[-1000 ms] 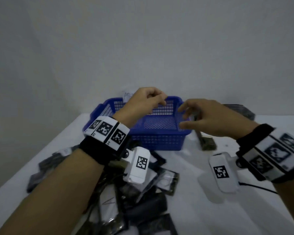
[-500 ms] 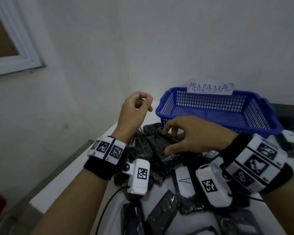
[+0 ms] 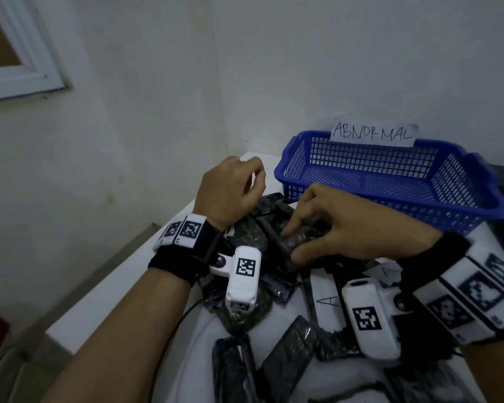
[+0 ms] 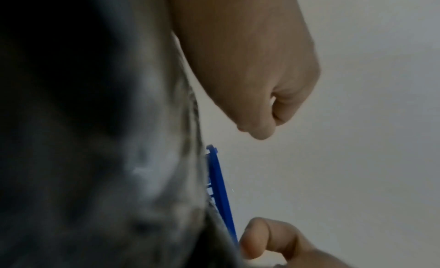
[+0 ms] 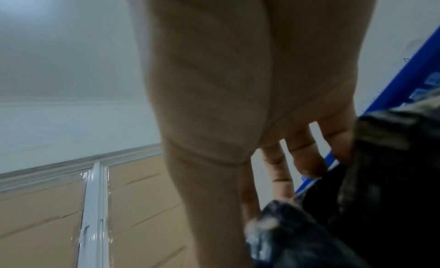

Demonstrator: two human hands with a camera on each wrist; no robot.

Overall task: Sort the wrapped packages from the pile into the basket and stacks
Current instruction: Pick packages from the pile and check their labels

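A pile of black wrapped packages lies on the white table, left of and in front of the blue basket labelled "ABNORMAL". My right hand is down on the top of the pile and pinches one black package between thumb and fingers; the right wrist view shows its fingers against dark wrapping. My left hand hovers just left of it above the pile, fingers curled in and holding nothing, seen as a fist in the left wrist view.
A white-faced package marked "A" lies in the pile near my right wrist. The basket's inside looks bare. The table's left edge drops to the floor by the wall. A window frame is at upper left.
Both hands have left the basket and come over the pile. The right hand has dropped onto a black package and closed its thumb and fingers on it; the left hand stays curled.
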